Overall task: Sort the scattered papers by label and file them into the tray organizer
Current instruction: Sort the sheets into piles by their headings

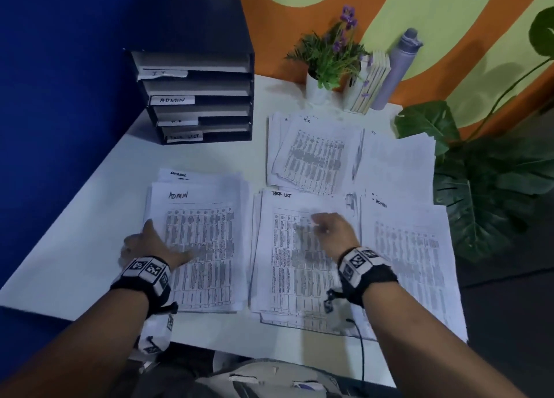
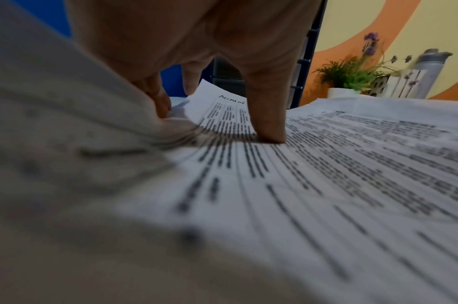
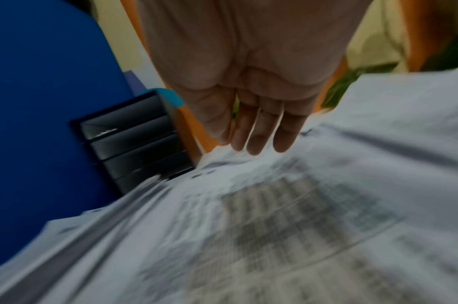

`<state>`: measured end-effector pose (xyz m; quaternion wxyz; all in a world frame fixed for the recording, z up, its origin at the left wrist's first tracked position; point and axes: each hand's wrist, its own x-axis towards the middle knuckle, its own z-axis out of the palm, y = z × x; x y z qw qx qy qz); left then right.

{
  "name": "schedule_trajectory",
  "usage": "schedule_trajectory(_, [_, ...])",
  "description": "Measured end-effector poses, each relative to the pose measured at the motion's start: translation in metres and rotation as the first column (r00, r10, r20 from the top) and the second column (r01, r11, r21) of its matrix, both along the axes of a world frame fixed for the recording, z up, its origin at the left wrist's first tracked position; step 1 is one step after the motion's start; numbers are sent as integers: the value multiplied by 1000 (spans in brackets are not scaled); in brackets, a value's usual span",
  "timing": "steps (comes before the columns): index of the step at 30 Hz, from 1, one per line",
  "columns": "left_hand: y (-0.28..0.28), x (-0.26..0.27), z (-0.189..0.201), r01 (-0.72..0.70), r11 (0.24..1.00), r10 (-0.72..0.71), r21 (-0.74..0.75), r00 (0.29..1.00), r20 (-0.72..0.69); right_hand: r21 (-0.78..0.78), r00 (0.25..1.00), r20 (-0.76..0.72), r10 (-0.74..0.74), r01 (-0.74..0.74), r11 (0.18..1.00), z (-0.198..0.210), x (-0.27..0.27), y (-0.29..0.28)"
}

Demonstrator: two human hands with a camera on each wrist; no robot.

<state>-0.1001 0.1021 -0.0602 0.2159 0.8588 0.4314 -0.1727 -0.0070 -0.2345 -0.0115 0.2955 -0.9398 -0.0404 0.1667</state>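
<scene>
Your left hand point(image 1: 150, 243) grips the left edge of the Admin stack point(image 1: 207, 247) at about 7 o'clock on the tabletop point(image 1: 90, 217); the wrist view shows the thumb point(image 2: 266, 123) pressing the top sheet while the other fingers curl under the lifted edge. Your right hand point(image 1: 332, 232) hovers released, fingers straight, over the task-list stack point(image 1: 299, 277) at 6 o'clock, holding nothing.

The likely slip is the stack fanning apart as you lift it one-sided: the sheets are loosely squared, and a few lower ones may stay behind or slide onto the task-list stack just beside it. A second Admin sheet point(image 1: 410, 247) lies at 4 o'clock on a mixed heap, so filing now may leave strays behind. The HR pile point(image 1: 314, 157) and an IT sheet point(image 1: 395, 157) sit at 1 o'clock, overlapping one another.

The tray organizer point(image 1: 195, 67) stands at 11 o'clock, with labelled slots for IT, Admin point(image 1: 172, 100), HR and task list; the route there looks free. A potted plant point(image 1: 329, 61), a bottle point(image 1: 395, 67) and big leaves point(image 1: 479, 187) crowd the 1 to 3 o'clock side.
</scene>
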Motion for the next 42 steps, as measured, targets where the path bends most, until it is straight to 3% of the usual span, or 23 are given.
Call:
schedule_trajectory(4, [6, -4, -4, 41, 999, -38, 34, 997, -64, 182, 977, -207, 51, -13, 983, -7, -19, 60])
schedule_trajectory(8, [3, -11, -7, 109, 994, -109, 1, 992, -64, 182, 954, -286, 88, -36, 983, -17, -30, 94])
schedule_trajectory(11, [-5, -18, -7, 228, 973, -228, -25, 973, -13, 190, 949, -310, 54, 6, 982, -21, -37, 110])
schedule_trajectory(14, [-8, -27, -8, 306, 947, -290, -98, 945, 153, 195, 960, -278, -35, 92, 976, -31, -37, 115])
schedule_trajectory(17, [-1, -32, -8, 247, 953, -188, -175, 937, 296, 233, 942, -315, -116, 195, 953, -29, -35, 113])
schedule_trajectory(19, [5, -33, -7, 191, 972, -134, -136, 928, 348, 268, 920, -368, -135, 244, 932, -26, -33, 113])
schedule_trajectory(22, [7, -29, -4, 179, 971, -112, -162, 928, 354, 293, 903, -407, -135, 269, 918, -22, -31, 116])
schedule_trajectory(26, [8, -20, -7, 139, 949, -23, -285, 928, 373, 236, 930, -344, -133, 223, 946, -28, -36, 117])
schedule_trajectory(32, [6, -10, -3, 55, 924, 105, -379, 916, 388, 412, 925, -270, -269, 363, 836, -30, -34, 105])
schedule_trajectory(37, [14, -12, 0, 120, 931, 23, -344, 923, 384, 335, 928, -242, -283, 354, 873, -29, -29, 94])
schedule_trajectory(42, [18, -18, 2, 61, 936, 94, -346, 904, 416, 255, 906, -222, -361, 411, 875, -39, -24, 78])
